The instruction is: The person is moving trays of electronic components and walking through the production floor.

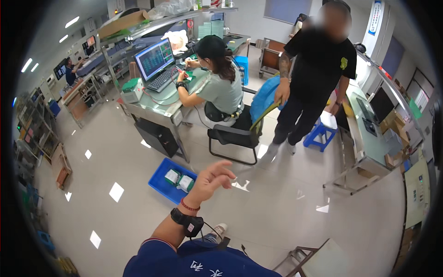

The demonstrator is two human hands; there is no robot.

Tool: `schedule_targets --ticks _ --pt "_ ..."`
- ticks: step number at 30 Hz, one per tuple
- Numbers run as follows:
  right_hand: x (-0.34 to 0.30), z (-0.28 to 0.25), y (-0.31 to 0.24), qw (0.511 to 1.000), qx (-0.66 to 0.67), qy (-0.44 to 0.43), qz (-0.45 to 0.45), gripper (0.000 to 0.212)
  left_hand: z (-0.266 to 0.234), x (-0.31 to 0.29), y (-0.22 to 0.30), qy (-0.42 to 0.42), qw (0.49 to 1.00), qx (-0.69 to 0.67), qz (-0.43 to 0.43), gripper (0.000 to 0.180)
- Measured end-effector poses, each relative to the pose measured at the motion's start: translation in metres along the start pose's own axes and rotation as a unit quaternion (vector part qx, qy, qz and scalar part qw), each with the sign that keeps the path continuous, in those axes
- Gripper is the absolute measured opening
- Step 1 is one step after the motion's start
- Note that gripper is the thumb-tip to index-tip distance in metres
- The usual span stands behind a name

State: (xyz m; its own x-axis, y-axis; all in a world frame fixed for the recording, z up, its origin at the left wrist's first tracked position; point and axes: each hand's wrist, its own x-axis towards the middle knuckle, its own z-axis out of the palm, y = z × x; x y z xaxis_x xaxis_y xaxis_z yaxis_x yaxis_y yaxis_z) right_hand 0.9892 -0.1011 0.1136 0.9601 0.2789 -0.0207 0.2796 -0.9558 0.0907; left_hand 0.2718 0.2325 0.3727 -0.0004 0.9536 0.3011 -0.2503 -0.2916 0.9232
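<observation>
While the right hand is out of view, the left hand (213,180), half-curled, seemingly empty, hovers mid-frame, right of a blue tray (158,181) of white-topped packs (186,183), apparently between steps; reaching them would need lowering.

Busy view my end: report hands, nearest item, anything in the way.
Left hand raised, apparently empty; right hand out of view. Blue bin on floor, partly hidden by left hand. Black cantilever chair ahead.
</observation>
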Motion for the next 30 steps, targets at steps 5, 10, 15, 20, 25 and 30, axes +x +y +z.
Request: schedule_targets --ticks 5,10,15,20,25,30 --pt "-0.001 0.006 -0.011 0.984 0.137 -0.025 0.108 0.03 0.061 0.007 -0.039 -0.326 0.932 0.149 -0.046 0.029" --pt "0.044 0.05 0.105 0.893 -0.23 0.308 -0.232 0.022 0.087 0.009 -0.051 -0.469 0.88 0.049 -0.059 0.03" --pt "-0.062 -0.018 -0.009 0.915 -0.127 0.263 -0.277 0.019 0.172 -0.015 -0.063 -0.534 0.84 0.093 -0.029 0.028" --pt "0.004 0.008 -0.016 0.965 0.247 0.007 0.093 0.026 0.205 -0.04 -0.07 -0.54 0.837 0.078 -0.033 0.027" --pt "0.033 0.05 0.01 0.997 0.076 -0.012 0.033 0.026 0.245 -0.084 -0.084 -0.518 0.853 0.052 -0.041 0.026" --pt "0.034 0.061 0.014 0.999 -0.005 -0.041 -0.001 0.025 0.265 -0.097 -0.074 -0.527 0.842 0.07 -0.086 0.025"
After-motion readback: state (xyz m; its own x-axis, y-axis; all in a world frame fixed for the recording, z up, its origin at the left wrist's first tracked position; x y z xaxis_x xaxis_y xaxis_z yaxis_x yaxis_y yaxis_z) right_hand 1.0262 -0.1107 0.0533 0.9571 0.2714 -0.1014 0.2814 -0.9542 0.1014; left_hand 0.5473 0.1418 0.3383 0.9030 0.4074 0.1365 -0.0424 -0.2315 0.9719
